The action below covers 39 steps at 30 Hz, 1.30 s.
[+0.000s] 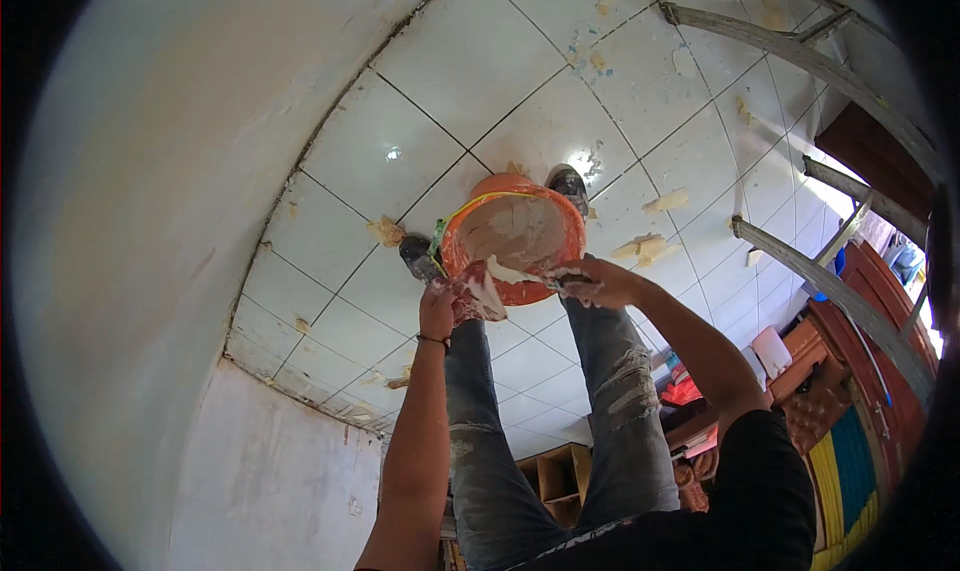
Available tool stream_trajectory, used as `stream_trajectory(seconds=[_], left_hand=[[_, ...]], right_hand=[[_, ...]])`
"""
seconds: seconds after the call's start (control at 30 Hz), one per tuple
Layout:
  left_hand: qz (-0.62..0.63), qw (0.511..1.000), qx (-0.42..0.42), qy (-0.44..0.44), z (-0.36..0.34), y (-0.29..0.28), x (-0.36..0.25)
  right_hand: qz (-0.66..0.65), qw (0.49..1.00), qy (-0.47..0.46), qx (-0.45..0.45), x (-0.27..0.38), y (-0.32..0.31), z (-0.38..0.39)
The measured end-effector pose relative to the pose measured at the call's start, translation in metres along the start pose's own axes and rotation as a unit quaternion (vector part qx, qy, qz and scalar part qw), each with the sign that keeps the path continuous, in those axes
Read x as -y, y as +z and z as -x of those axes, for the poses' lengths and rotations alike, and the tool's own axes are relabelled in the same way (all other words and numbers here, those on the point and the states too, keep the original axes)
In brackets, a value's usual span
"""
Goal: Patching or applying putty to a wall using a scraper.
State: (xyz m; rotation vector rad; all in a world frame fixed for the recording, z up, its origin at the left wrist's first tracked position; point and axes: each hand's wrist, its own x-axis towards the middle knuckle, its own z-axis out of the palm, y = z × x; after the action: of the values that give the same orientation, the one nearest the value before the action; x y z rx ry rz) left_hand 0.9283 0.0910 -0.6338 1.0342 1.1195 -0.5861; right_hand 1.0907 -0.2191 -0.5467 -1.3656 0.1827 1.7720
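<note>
An orange bucket (pixel 525 294) stands on the floor between my feet, holding wet, greyish-pink plaster (pixel 515 229). Over its near rim, my right hand (pixel 597 283) grips the handle of a putty knife (pixel 520 275) whose blade is coated in white paste and points left. My left hand (pixel 452 303), smeared with paste, is closed around a flat, paste-covered piece (pixel 487 299); its exact kind does not show. The blade's tip is close to that piece, and I cannot tell whether they touch. A yellow-green strip (pixel 460 211) runs along the bucket's left rim.
White floor tiles (pixel 460 71) carry scattered yellowish flakes (pixel 645 249). A bare wall (pixel 180 171) rises on the left. Wooden ladder-like legs (pixel 800 56) stand at the right. Furniture, including a brown tufted seat (pixel 815 416), and a wooden shelf (pixel 555 476) lie lower right and behind my legs.
</note>
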Motion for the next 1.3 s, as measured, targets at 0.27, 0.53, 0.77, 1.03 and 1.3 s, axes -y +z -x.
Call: stream_trajectory(seconds=[0.27,0.53,0.77,1.03,1.3], left_hand=[[0.154,0.957,0.197,-0.146,-0.002,0.046,-0.040],[0.176,0.962,0.179,-0.107,0.019,0.056,-0.083],[0.160,0.964,0.209,-0.028,0.014,0.047,-0.077],[0.222,0.949,0.223,0.018,0.090,0.097,-0.138],[0.159,0.936,0.291,0.122,0.188,0.194,-0.295]], right_hand=[[0.301,0.879,-0.309,-0.202,-0.037,0.029,0.014],[0.425,0.865,-0.145,-0.224,-0.081,0.000,0.035],[0.576,0.745,-0.080,-0.326,-0.083,0.035,-0.072],[0.212,0.873,-0.298,-0.324,0.029,0.115,-0.005],[-0.261,0.724,-0.491,-0.409,0.232,0.105,0.094]])
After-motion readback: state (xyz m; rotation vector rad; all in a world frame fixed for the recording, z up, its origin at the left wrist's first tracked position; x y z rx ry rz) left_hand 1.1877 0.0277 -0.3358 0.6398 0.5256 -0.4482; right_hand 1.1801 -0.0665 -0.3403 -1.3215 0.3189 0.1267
